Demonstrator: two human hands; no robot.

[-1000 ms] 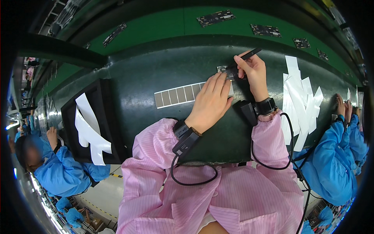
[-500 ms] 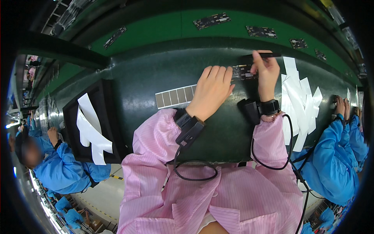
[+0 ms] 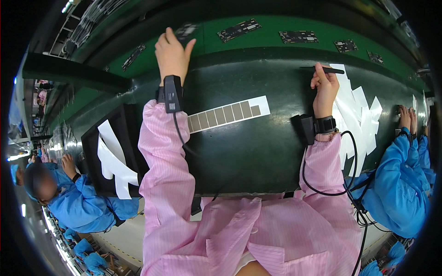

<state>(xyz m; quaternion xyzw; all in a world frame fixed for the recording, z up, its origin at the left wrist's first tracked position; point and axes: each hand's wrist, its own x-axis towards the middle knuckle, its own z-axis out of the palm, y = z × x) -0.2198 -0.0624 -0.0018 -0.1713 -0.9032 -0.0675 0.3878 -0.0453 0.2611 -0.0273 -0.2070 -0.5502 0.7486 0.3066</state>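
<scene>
My left hand (image 3: 174, 54) is stretched over the green belt (image 3: 207, 32) at the far left. Its thumb and fingers are apart. A blurred dark circuit board (image 3: 187, 30) lies just beyond them, by the fingertips. Slim black tweezers (image 3: 332, 70) are held in my right hand (image 3: 325, 85), their tip pointing left above the bench. Between my arms a white strip with a row of grey-brown rectangular stickers (image 3: 223, 115) lies slanted on the dark green bench (image 3: 244, 156).
White backing strips (image 3: 354, 115) are heaped right of my right hand. A black tray (image 3: 94, 152) at left holds more white strips (image 3: 113, 142). Several circuit boards (image 3: 298, 37) lie on the belt. Co-workers in blue sit on both sides; a cable hangs from my right wrist.
My left hand has gone from the bench's middle to the belt at far left, uncovering the sticker strip. The circuit board has left the bench. My right hand has shifted slightly right with the tweezers.
</scene>
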